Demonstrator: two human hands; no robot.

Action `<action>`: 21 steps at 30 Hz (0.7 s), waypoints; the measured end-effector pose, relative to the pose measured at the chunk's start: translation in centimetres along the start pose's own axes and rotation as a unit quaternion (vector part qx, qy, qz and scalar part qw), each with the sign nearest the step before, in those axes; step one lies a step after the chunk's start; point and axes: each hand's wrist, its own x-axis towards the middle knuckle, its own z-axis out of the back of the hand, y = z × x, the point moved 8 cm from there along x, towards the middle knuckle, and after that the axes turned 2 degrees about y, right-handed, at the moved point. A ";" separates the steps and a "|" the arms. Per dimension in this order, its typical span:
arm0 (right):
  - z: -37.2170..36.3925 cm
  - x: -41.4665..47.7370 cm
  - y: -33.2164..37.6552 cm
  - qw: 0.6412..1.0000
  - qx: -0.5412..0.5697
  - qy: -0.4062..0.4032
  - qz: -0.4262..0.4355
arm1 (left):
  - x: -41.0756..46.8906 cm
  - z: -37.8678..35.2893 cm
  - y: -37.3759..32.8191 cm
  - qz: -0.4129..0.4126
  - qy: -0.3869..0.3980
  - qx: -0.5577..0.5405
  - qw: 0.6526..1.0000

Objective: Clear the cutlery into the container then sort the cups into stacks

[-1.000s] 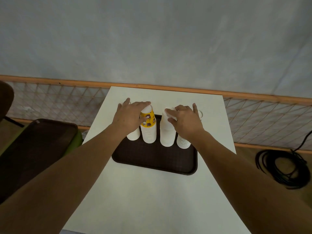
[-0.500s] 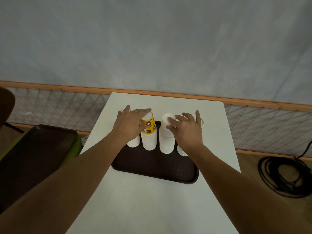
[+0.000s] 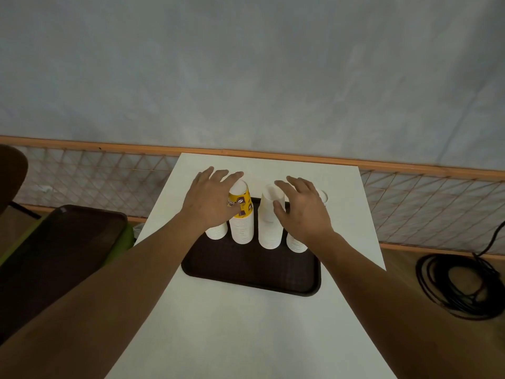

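Four stacks of upturned paper cups stand in a row on a dark brown tray point(image 3: 246, 272). The second stack point(image 3: 241, 217) has a yellow printed cup on top; the short left stack point(image 3: 217, 232), the third stack point(image 3: 269, 231) and the right stack point(image 3: 296, 243) are white. My left hand point(image 3: 210, 201) lies flat over the left stack, its fingertips by the yellow cup's top. Over the right stack hovers my right hand point(image 3: 303, 212), fingers spread, thumb against the third stack's side. No cutlery is in view.
The tray sits on a white table point(image 3: 246, 337) against a mesh fence with an orange rail point(image 3: 410, 166). Another dark tray point(image 3: 60, 247) lies on a green stand to the left. A coiled black cable point(image 3: 461, 285) is on the floor at right.
My right hand's fingers have uncurled from the top of the third stack and spread out. My left hand has hardly moved. The view has shifted a little.
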 end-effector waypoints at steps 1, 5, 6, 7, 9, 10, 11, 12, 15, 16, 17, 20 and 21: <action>0.5 -0.2 0.1 1.000 0.005 -0.009 -0.008 | -0.3 0.4 0.0 -0.002 -0.004 0.001 1.000; 2.7 -0.9 0.8 0.998 -0.030 -0.037 -0.052 | -2.3 2.2 0.3 -0.015 -0.020 0.003 1.000; 3.1 -1.3 1.0 0.996 -0.039 -0.030 -0.075 | -2.9 2.6 0.4 -0.018 -0.020 0.004 1.000; 3.5 -1.7 1.2 0.994 -0.046 -0.022 -0.100 | -3.6 3.1 0.5 -0.020 -0.019 0.004 1.000; 4.2 -2.8 1.8 0.988 -0.054 -0.001 -0.141 | -4.9 4.1 0.7 -0.025 -0.015 0.008 1.000; 4.5 -3.5 2.2 0.986 -0.062 0.012 -0.157 | -5.6 4.7 0.8 -0.028 -0.013 0.014 0.999; 4.8 -4.1 2.7 0.984 -0.066 0.023 -0.164 | -6.2 5.2 0.8 -0.030 -0.011 0.016 0.999; 5.0 -4.6 3.1 0.982 -0.065 0.036 -0.172 | -6.8 5.7 0.9 -0.030 -0.009 0.018 0.999; 5.8 -6.2 4.4 0.978 -0.061 0.064 -0.186 | -8.1 7.0 1.0 -0.031 -0.011 0.025 0.999; 6.0 -6.7 4.9 0.977 -0.063 0.075 -0.189 | -8.5 7.4 1.0 -0.026 -0.004 0.028 0.999; 6.1 -7.1 5.1 0.976 -0.061 0.085 -0.191 | -8.8 7.6 1.0 -0.021 0.009 0.023 0.999; 7.0 -8.3 5.9 0.972 -0.063 0.109 -0.200 | -9.9 8.3 0.8 -0.007 0.038 0.026 0.999; 7.4 -8.4 6.0 0.972 -0.064 0.108 -0.201 | -10.0 8.5 0.7 -0.004 0.042 0.023 0.999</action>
